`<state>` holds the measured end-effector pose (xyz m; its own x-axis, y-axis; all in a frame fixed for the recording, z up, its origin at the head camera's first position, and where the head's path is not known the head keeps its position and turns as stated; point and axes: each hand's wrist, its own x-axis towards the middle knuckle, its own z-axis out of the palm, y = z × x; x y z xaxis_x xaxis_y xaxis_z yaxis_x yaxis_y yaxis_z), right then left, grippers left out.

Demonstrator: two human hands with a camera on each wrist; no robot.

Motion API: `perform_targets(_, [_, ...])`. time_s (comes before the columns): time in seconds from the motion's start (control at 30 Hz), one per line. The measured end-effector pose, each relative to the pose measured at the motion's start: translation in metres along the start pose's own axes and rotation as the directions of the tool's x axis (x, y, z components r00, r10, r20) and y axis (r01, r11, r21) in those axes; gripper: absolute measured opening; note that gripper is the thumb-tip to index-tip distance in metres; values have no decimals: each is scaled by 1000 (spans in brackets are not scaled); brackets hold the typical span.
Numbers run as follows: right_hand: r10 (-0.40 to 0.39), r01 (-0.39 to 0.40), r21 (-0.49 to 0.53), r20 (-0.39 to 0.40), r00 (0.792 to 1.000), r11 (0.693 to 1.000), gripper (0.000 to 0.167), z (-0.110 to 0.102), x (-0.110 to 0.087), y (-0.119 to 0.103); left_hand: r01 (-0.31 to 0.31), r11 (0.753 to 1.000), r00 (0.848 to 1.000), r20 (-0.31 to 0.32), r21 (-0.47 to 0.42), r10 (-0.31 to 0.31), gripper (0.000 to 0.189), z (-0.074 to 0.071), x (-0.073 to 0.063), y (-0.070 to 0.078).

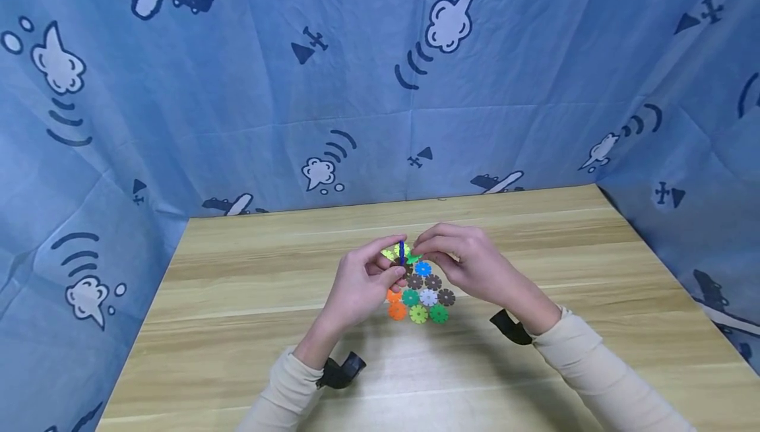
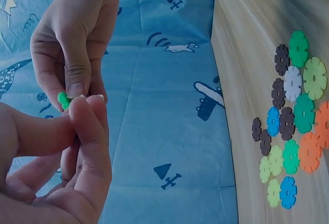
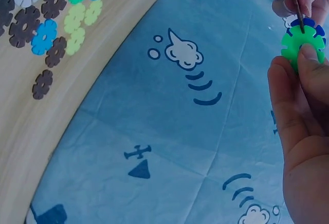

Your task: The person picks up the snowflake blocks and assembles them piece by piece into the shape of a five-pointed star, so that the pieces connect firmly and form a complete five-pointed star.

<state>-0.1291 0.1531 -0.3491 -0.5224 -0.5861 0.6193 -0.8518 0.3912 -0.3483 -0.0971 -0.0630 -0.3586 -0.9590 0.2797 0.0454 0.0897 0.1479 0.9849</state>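
Near the middle of the table, both hands meet over a group of notched plastic discs. My left hand (image 1: 360, 287) pinches a brown notched disc (image 3: 297, 9), seen edge-on in the right wrist view. Between thumb and fingers, my right hand (image 1: 469, 264) grips a bright green notched disc (image 3: 297, 43). A dark blue disc (image 1: 402, 252) stands upright between the hands in the head view; in the right wrist view it shows behind the green one. The brown disc's edge meets the green disc's rim. In the left wrist view, fingers hide most of these pieces.
Loose discs lie flat on the wooden table (image 1: 237, 300) below the hands, among them an orange disc (image 1: 397, 311), a white disc (image 1: 428, 297), a light blue disc (image 1: 423, 269) and several brown ones. A blue patterned curtain (image 1: 368, 89) hangs behind the table and at its sides.
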Motion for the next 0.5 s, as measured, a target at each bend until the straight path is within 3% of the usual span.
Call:
perform_targets(0.27, [-68, 68, -42, 7, 998, 997, 34, 3, 0, -4, -2, 998, 999, -47, -56, 0, 47, 4, -2, 1])
perform_targets(0.5, [-37, 40, -78, 42, 998, 996, 42, 7, -5, -7, -2, 995, 992, -126, -99, -11, 44, 11, -2, -3])
